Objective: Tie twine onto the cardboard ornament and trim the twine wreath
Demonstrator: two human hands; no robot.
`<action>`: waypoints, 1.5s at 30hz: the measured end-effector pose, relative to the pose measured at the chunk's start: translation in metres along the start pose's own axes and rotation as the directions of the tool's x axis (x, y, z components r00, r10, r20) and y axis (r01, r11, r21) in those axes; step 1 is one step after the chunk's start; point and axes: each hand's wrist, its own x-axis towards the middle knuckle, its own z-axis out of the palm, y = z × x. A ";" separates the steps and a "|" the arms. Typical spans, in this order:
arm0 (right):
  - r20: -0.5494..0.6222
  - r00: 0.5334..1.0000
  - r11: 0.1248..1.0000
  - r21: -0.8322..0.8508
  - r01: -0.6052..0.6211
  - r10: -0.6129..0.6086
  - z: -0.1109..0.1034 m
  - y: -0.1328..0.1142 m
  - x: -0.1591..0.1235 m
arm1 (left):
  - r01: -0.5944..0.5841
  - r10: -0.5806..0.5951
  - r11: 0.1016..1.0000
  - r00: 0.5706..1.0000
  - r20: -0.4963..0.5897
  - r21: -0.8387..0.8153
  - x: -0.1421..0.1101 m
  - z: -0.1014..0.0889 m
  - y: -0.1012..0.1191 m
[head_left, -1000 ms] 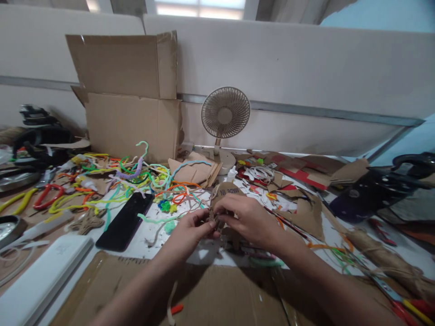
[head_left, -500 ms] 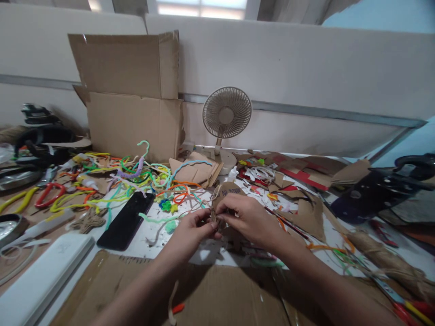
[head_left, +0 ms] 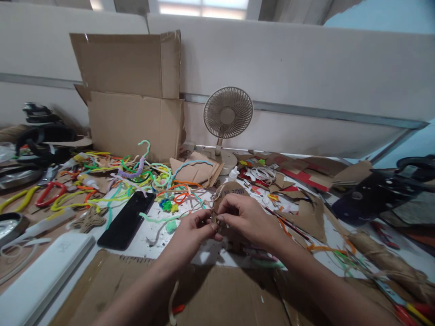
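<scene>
Both hands meet over the middle of the cluttered table. My left hand (head_left: 193,231) pinches the lower edge of a small brown cardboard cutout (head_left: 228,190) with printed letters and twine wound on it. My right hand (head_left: 246,217) grips the same cutout from the right, fingers curled over its middle. The cutout stands tilted upright between the fingertips. A flat cardboard sheet (head_left: 217,294) lies under my forearms.
A black phone (head_left: 126,220) lies left of my hands, with a heap of coloured pipe cleaners (head_left: 129,174) behind it. An open cardboard box (head_left: 131,102) and a small desk fan (head_left: 227,115) stand at the back. Red and yellow pliers (head_left: 41,197) lie left, a twine roll (head_left: 387,262) right.
Both hands stay on the cutout and shift only slightly, with the fingertips working at its edge. The view has drifted a little to the left.
</scene>
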 end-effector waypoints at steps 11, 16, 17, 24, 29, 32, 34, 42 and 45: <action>0.026 1.000 0.997 0.073 -0.014 0.012 -0.002 0.002 0.000 | 0.020 -0.020 1.000 1.000 -0.012 0.012 0.001 -0.001 -0.003; 0.014 1.000 1.000 -0.003 0.016 -0.016 -0.001 -0.005 -0.001 | -0.016 0.016 1.000 1.000 -0.003 -0.022 -0.001 0.003 -0.003; 0.009 1.000 1.000 -0.008 0.019 -0.019 -0.001 -0.005 -0.002 | -0.021 0.021 0.999 1.000 -0.006 -0.029 -0.002 0.004 -0.003; -0.018 0.992 0.964 0.239 -0.118 0.126 0.002 0.008 -0.001 | 0.023 -0.032 0.995 0.996 -0.087 -0.095 0.001 -0.002 -0.006; 0.027 0.981 0.880 0.440 -0.182 0.189 0.008 0.022 0.003 | 0.004 -0.022 0.993 0.987 -0.157 -0.117 0.003 -0.006 -0.006; 0.133 0.953 0.782 0.545 -0.301 0.273 0.014 0.025 0.002 | 0.001 -0.016 0.993 0.992 -0.127 -0.121 0.002 -0.006 -0.006; 0.202 0.925 0.682 0.627 -0.375 0.323 0.019 0.027 0.001 | -0.006 -0.009 0.992 0.994 -0.113 -0.126 0.002 -0.006 -0.007; 0.225 0.889 0.496 0.763 -0.416 0.399 0.030 0.028 -0.004 | -0.015 0.005 0.993 0.996 -0.084 -0.117 0.001 -0.004 -0.006; 0.205 0.891 0.473 0.787 -0.396 0.404 0.030 0.024 -0.004 | 0.013 -0.021 0.995 0.996 -0.089 -0.096 -0.001 -0.004 -0.004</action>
